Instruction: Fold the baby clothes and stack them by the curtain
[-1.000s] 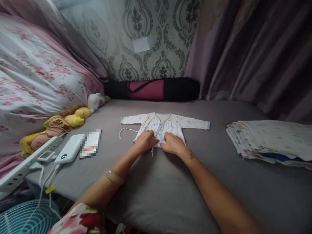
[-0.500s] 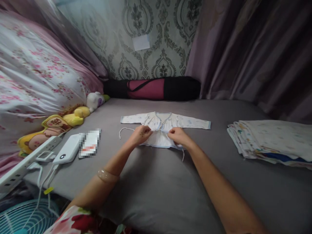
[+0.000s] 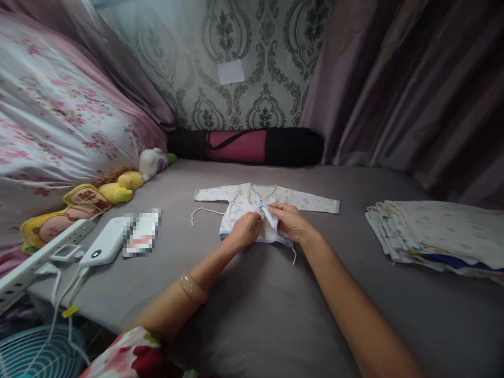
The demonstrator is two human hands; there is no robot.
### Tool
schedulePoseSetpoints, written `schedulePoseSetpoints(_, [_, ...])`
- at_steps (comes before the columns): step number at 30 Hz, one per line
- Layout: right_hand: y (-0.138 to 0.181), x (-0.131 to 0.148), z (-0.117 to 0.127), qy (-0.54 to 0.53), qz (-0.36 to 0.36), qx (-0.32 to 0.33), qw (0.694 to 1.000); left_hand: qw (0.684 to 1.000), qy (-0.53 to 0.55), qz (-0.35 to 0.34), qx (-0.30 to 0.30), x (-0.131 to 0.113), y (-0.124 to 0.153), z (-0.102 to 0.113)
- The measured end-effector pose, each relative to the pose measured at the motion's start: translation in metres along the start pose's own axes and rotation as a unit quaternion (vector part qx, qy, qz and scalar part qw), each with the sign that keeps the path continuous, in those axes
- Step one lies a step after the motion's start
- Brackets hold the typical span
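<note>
A small white baby shirt with light blue trim and a faint print lies on the grey bed sheet, sleeves spread to both sides. My right hand pinches the edge of its front flap, which is lifted and folded at the middle. Close beside it, my left hand is closed at the shirt's front; what its fingertips grip is hidden. One white tie string trails off the left side, and another string hangs past the lower right hem.
Folded cloths are stacked at the right. On the left are a power bank, a power strip, a blurred packet and plush toys. A black and maroon bag lies along the wall. A fan stands lower left.
My left hand has moved right, towards the shirt's middle. My right hand has shifted slightly, and the front flap is now raised between the hands.
</note>
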State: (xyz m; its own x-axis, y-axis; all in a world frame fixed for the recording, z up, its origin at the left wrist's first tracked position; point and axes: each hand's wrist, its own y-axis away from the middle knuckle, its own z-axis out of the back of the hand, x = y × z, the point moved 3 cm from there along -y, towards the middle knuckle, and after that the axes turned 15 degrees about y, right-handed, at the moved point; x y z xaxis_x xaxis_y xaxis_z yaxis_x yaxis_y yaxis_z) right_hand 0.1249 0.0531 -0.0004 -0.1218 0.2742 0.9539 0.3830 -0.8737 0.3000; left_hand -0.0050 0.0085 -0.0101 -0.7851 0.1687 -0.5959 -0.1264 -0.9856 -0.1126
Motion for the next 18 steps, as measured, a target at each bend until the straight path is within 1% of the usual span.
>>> schedulePoseSetpoints(4, [0.000, -0.006, -0.009, 0.070, 0.007, 0.002, 0.998, 0.996, -0.071, -0.048, 0.029, -0.008, 0.018, -0.011])
schedulePoseSetpoints(6, [0.001, -0.008, -0.013, 0.111, 0.011, 0.001, 0.994, 0.992, -0.088, -0.074, 0.051, -0.016, 0.030, -0.012])
schedulePoseSetpoints(8, [0.000, -0.012, -0.017, 0.168, 0.029, 0.007, 0.985, 0.989, -0.079, -0.097, 0.078, -0.023, 0.042, -0.008])
schedulePoseSetpoints(10, [-0.001, -0.016, -0.021, 0.246, 0.069, 0.028, 0.967, 0.987, -0.042, -0.114, 0.103, -0.027, 0.052, -0.002])
schedulePoseSetpoints(12, [0.000, -0.018, -0.024, 0.334, 0.124, 0.062, 0.932, 0.985, 0.017, -0.126, 0.116, -0.028, 0.060, 0.006])
schedulePoseSetpoints(14, [0.005, -0.014, -0.026, 0.400, 0.173, 0.102, 0.894, 0.985, 0.082, -0.118, 0.100, -0.022, 0.065, 0.018])
schedulePoseSetpoints(15, [0.008, -0.010, -0.025, 0.416, 0.183, 0.124, 0.882, 0.986, 0.107, -0.103, 0.078, -0.017, 0.067, 0.025])
schedulePoseSetpoints(16, [0.011, -0.003, -0.023, 0.416, 0.183, 0.140, 0.880, 0.988, 0.123, -0.082, 0.045, -0.010, 0.068, 0.032])
schedulePoseSetpoints(17, [0.015, 0.005, -0.018, 0.403, 0.175, 0.147, 0.886, 0.990, 0.128, -0.059, 0.006, -0.001, 0.070, 0.040])
schedulePoseSetpoints(18, [0.018, 0.014, -0.011, 0.379, 0.161, 0.139, 0.901, 0.991, 0.123, -0.036, -0.033, 0.009, 0.072, 0.047])
